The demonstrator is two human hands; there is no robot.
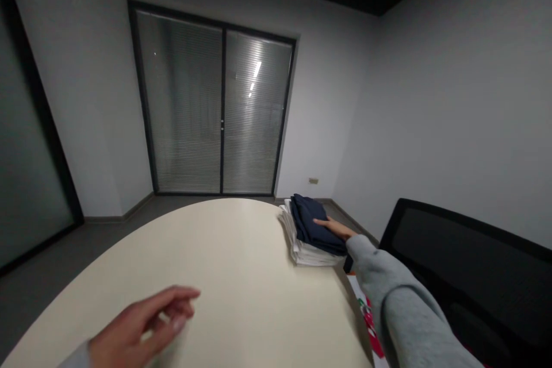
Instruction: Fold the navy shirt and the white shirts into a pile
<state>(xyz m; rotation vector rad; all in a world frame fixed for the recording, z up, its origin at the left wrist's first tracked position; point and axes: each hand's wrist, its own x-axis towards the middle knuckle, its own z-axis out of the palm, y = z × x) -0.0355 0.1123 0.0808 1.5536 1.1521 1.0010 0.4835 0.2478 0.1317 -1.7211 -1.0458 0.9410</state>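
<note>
Dark navy folded cloth (308,221) lies on top of a stack of white folded material (313,256) at the table's right edge. My right hand (338,229) rests on the navy cloth, fingers stretched over its right side; whether the thumb goes under the cloth is hidden. Over the near left part of the cream table (241,293), my left hand (149,325) is held with curved fingers apart from the thumb and nothing between them.
A black mesh chair (466,264) stands at the right. Beside the table's right edge, partly behind my sleeve, is a red and white printed item (370,322). Glazed panels with blinds (219,109) are across the room.
</note>
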